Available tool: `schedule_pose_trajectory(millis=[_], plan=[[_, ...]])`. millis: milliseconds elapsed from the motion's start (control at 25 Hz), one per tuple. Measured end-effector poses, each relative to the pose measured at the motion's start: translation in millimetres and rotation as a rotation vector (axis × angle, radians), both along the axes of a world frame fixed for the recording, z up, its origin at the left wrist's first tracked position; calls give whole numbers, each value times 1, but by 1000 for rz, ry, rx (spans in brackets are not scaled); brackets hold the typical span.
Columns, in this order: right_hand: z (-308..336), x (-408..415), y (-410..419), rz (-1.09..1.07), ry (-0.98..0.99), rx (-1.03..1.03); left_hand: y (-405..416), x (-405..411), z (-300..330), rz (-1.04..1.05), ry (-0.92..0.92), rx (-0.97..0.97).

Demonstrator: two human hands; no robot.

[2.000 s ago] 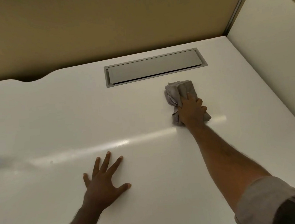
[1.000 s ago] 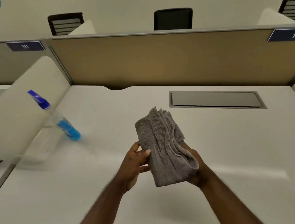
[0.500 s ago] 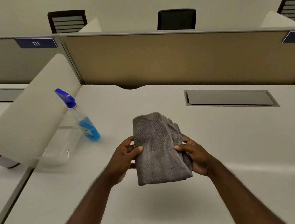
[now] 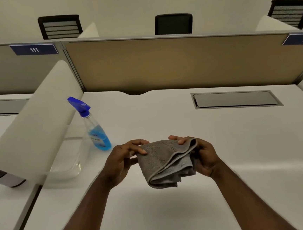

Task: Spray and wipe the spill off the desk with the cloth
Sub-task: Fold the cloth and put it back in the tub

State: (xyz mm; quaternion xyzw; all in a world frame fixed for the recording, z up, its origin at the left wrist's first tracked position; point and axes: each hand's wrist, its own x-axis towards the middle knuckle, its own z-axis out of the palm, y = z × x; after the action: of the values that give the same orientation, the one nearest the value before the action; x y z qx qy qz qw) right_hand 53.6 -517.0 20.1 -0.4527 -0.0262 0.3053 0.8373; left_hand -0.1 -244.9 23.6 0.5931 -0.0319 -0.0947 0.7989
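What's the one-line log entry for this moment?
left hand: gripping cloth | right hand: gripping cloth | cloth: folded, held above desk | spray bottle: upright on desk, left of hands, untouched | spill: none visible

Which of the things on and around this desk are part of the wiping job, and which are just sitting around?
Part of the job: grey cloth held by left hand and right hand; spray bottle; white desk.

Just there: grey cable hatch, chairs beyond the partition, number signs.
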Motion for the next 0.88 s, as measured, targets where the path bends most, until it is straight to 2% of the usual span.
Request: schedule_pose_trajectory(millis=[80,240,400,480,520,600,640,720,800,840,880], plan=[[2,2,0,-2,-46,-20,1,-2,-1,28,-59,114],[8,5,11,65,-309,-281,-3,-15,-5,158,-121,501],[5,-8,41,21,-562,-518,-11,-44,-16,469,-96,698],[1,-23,68,-70,-801,-579,-16,-63,-27,674,37,797],[-2,-32,83,-107,-964,-593,-18,-72,-30,755,153,735],[-11,-52,110,-110,-1346,-578,-14,-83,-27,749,380,416],[-14,-62,122,-73,-1537,-572,-7,-88,-27,704,441,240],[-20,-74,143,24,-1818,-530,13,-95,-21,680,405,-13],[-23,-73,162,101,-1920,-563,34,-97,-12,727,312,-164],[-23,-70,173,139,-1892,-604,46,-98,-8,763,280,-198],[-21,-68,183,180,-1782,-617,59,-97,-5,799,263,-203]])
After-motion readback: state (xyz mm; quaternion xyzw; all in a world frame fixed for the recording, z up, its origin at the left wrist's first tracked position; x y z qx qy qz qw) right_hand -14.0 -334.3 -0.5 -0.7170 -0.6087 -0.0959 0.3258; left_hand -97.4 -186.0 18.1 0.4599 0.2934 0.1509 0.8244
